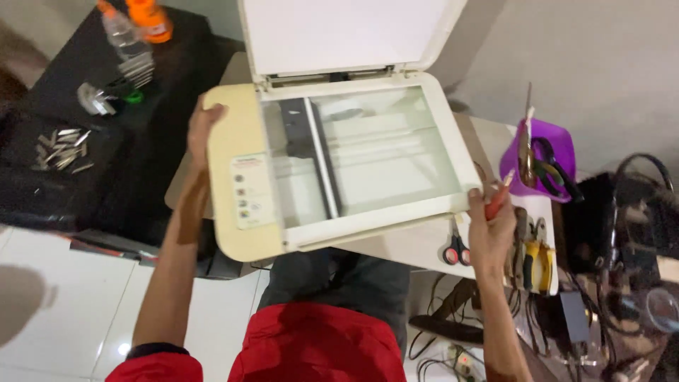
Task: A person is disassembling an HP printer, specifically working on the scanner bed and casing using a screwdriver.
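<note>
Now left hand (203,127) grips scanner (244,184) edge (lid up); right hand (489,228) clenches screwdriver (498,200) at corner.

Scanner (332,163), lid (346,32) up, both hands on it.
Left hand (201,127) grips the scanner's left edge beside the button panel (249,191); glass (361,152) exposed, scan bar visible under it. Right hand (490,230) at the scanner's front-right corner, closed around a red-handled screwdriver (498,199). Right of the scanner: scissors (456,247), pliers (532,256), purple tub (544,152) holding tools. Left of the scanner: black table (99,163) with metal bits (64,148), bottle (131,39).
</note>
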